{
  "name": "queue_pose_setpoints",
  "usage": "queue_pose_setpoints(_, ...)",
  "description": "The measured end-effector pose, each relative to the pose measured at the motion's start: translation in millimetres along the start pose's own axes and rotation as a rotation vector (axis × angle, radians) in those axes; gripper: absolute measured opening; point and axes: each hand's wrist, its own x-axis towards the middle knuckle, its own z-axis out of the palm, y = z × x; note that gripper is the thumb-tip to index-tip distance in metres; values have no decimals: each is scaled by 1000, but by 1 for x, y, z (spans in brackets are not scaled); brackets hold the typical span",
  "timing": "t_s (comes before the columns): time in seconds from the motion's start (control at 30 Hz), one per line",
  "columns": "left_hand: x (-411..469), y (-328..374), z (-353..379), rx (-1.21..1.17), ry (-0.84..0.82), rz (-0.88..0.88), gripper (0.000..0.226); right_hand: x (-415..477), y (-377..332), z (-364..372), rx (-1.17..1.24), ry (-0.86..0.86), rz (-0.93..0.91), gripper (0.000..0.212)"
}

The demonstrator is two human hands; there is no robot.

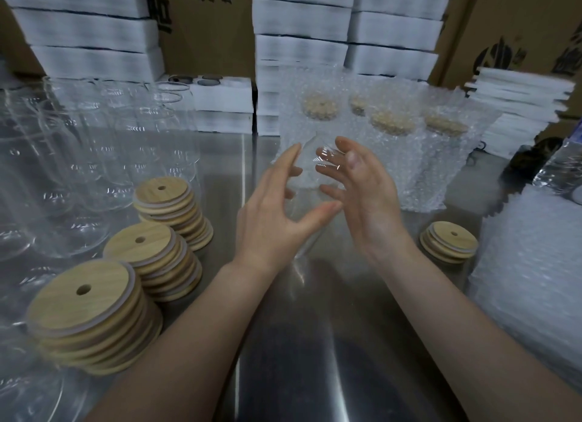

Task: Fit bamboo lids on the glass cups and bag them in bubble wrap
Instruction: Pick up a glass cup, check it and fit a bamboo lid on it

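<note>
Right at the middle of the view, a clear glass cup (pixel 310 182) is held above the steel table (pixel 315 327), caught between both hands. The left hand (pixel 274 213) wraps it from the left, its long fingers curving over the far side and the thumb reaching under towards the other palm. The right hand (pixel 365 198) grips it from the right; its curled fingers show through the glass. The cup is blurred and carries no lid, and I cannot tell exactly how it is tilted.

On the table to the left stand three stacks of bamboo lids (pixel 141 242) in a diagonal row, each lid with a small hole and a pale ring round its edge. A shorter stack of lids (pixel 450 242) sits to the right, just beside a pile of bubble-wrap bags (pixel 529 264). Empty glass cups (pixel 78 138) crowd the left side beyond the lids, packed close together.

Behind the hands stand several bagged cups (pixel 387 138) – upright in bubble wrap, their bamboo tops showing faintly through the film. Further back, white foam trays (pixel 299 18) are stacked high, with cardboard boxes (pixel 204 28) between and beside them – printed in dark characters.
</note>
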Motion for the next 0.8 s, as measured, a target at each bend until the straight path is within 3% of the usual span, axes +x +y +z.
queue_pose_setpoints(0.2, 2, 0, -2, 149, -78, 127, 102, -4, -1, -1, 31, -8, -34, 50)
queue_pose_setpoints(0.57, 4, -11, 7, 327, -32, 336, 87, -5, -5, 0, 127, 26, 26, 34)
queue_pose_setpoints(0.8, 2, -12, 5, 369, -70, 341, 90, 0, -4, -5, 269, 39, 96, 14)
